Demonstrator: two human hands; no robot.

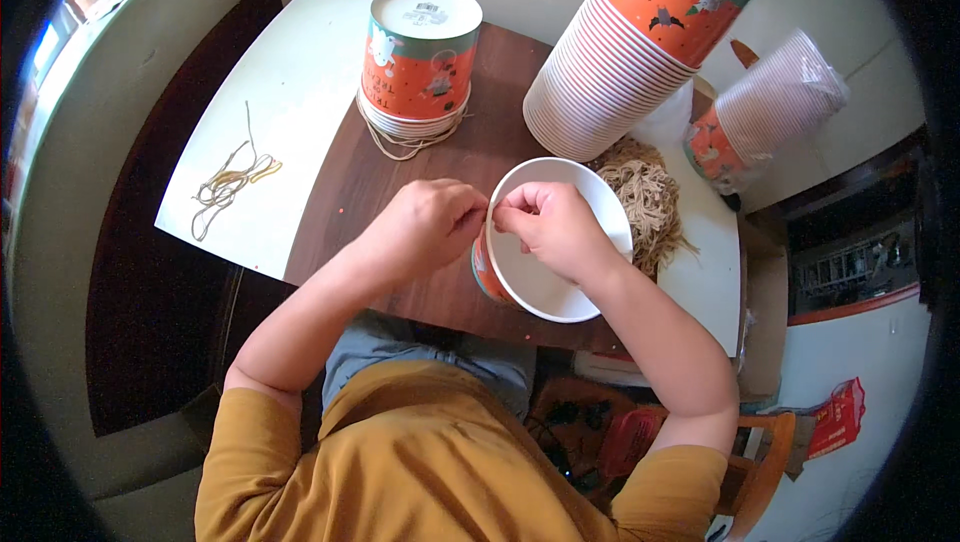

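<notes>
The counter (420, 212) is a dark wooden top with a pale sheet (290, 92) covering its left part and another pale sheet (715, 262) under the things on its right. The person sits close against its near edge in a mustard shirt (420, 462), both bare forearms reaching forward over the wood.

At the far right a tall stack of paper buckets (620, 62) lies tilted, white ribbed rims facing down-left, orange printed bottom up. Right of it a smaller stack of buckets in a clear bag (770, 107) rests on its side. At the far middle a short upside-down stack of buckets (418, 62) stands on the wood, loose strings (405, 142) spilling from under its rim.

A single open bucket (545, 262), white inside and orange outside, sits between the hands, tipped toward the person. The right hand (560, 232) lies over its upper rim, the left hand (425, 222) just beside its left edge. The fingers of both hands are pinched together where they meet at the rim; what they pinch is too small to make out.

Behind the bucket lies a heap of tan strings (645, 197). A few loose strings (235, 182) lie on the left sheet.
</notes>
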